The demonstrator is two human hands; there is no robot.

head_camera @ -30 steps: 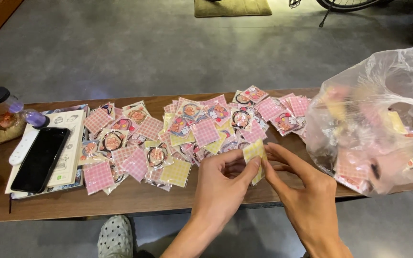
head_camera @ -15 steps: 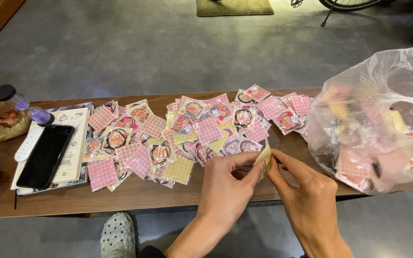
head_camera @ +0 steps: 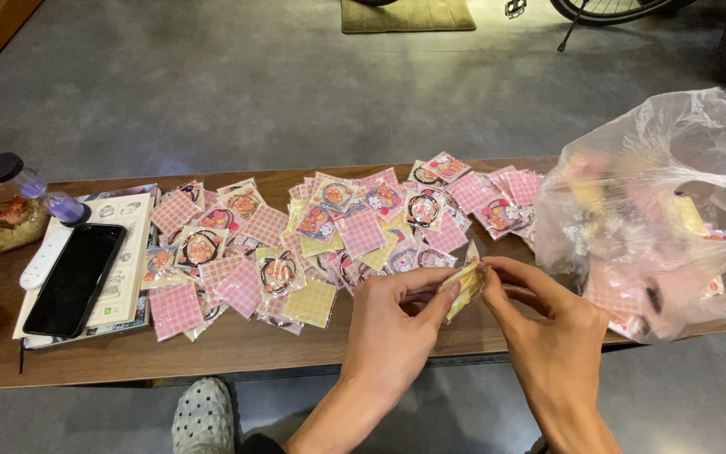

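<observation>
Two hands, left grip (head_camera: 397, 324) and right grip (head_camera: 548, 336) pinching one yellow packet (head_camera: 464, 287), one clear bag (head_camera: 665, 210) beside

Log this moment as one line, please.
hands: left hand and right hand pinch yellow checked packet | table: spread packets | plastic bag right

Spread across the wooden table (head_camera: 237, 349): small square checkered packets (head_camera: 329, 240), pink and yellow. At its right end, a bulging clear plastic bag (head_camera: 674, 193) of more. On its left end, a dark-screened phone (head_camera: 75, 280). Near its front edge, one yellow packet (head_camera: 464, 288), pinched.
</observation>
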